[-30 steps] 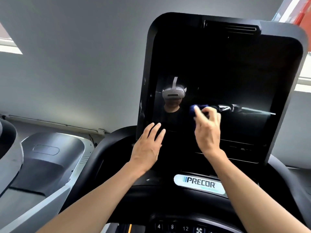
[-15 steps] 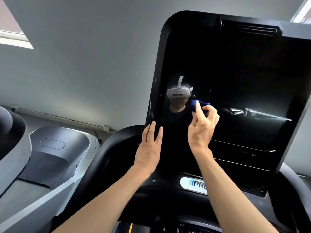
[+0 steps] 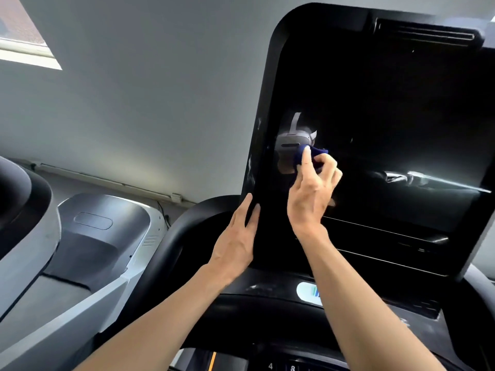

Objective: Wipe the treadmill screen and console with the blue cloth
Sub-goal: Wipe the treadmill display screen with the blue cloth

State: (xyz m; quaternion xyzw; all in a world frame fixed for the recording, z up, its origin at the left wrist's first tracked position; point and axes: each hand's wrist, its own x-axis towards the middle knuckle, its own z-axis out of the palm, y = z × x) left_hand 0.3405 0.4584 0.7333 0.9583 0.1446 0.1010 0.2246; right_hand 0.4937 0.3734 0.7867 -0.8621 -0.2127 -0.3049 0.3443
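Blue cloth (image 3: 312, 153) pinched by right hand (image 3: 312, 194) against screen (image 3: 375, 129); left hand (image 3: 237, 242) flat, fingers straight, on screen edge.

Single head view, worn by person standing at treadmill. Faces forward, tilted upward at treadmill screen (image 3: 375, 135); grey wall fills upper left behind it. Close range: screen spans right half, cut off at right edge. Both forearms enter from bottom edge. Console (image 3: 308, 325) sits low, partly cropped. Wide-angle bend visible at borders. No second view to overlap.
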